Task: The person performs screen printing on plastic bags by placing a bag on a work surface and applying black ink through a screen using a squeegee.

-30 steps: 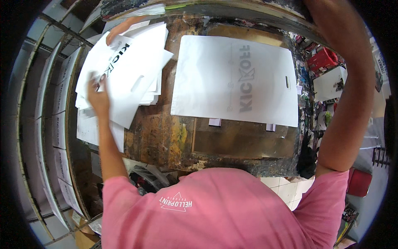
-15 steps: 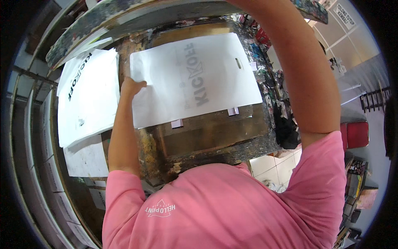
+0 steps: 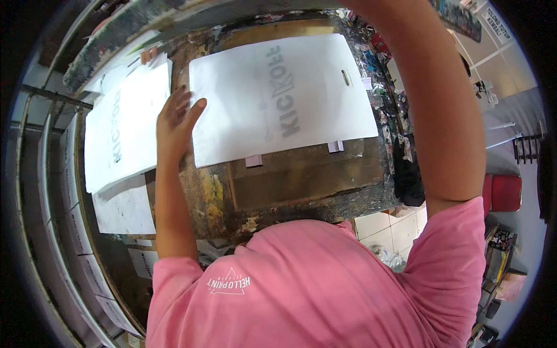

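Observation:
A flat white plastic bag (image 3: 232, 110) with a slot-shaped handle hole lies on the paint-stained table, grey print showing faintly on it. By its left edge is my left hand (image 3: 178, 116), fingers spread and holding nothing; I cannot tell whether it touches the bag. My right forearm (image 3: 438, 104) reaches up past the top edge, and its hand is out of the picture. To the left lies a stack of white bags (image 3: 130, 139), also with faint print on top. Another person's fingers (image 3: 149, 55) are at the stack's far edge.
A long paint-spattered frame (image 3: 191, 29) is raised across the far side. Small pale tabs (image 3: 253, 161) stick out under the bag's near edge. A black cloth (image 3: 409, 177) hangs at the table's right edge. Metal racks (image 3: 49, 174) stand left, a red chair (image 3: 505, 193) right.
My left hand has come off the bag's left edge and its fingers have spread. Another person's fingers have appeared at the stack, whose top print now looks fainter. The whole view has shifted slightly.

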A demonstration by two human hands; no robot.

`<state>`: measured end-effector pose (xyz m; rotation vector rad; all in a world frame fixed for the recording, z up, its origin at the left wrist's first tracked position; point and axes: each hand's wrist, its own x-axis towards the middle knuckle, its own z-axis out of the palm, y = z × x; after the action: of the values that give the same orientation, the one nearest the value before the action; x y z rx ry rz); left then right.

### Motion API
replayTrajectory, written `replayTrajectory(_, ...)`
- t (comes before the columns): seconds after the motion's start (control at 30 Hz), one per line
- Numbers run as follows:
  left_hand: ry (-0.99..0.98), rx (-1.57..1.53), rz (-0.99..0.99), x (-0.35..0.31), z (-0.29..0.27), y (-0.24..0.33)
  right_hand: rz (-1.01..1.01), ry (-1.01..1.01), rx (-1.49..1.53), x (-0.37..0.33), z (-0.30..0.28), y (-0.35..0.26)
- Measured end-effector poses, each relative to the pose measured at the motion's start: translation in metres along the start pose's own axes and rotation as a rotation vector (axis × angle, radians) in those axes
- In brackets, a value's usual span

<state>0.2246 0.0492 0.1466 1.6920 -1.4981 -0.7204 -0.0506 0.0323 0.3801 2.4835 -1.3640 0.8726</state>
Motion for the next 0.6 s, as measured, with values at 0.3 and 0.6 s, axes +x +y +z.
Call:
replayTrajectory(0.3, 0.041, -1.629, -0.481, -0.197, -0.006, 0.043, -0.226, -0.288, 0.052, -0.149, 0.097, 0.007)
replayTrajectory(0.6, 0.001, -1.280, -0.784, -0.201, 0.060, -0.060, -0.051, -0.568, 0.219, -0.240, 0.189, -0.002)
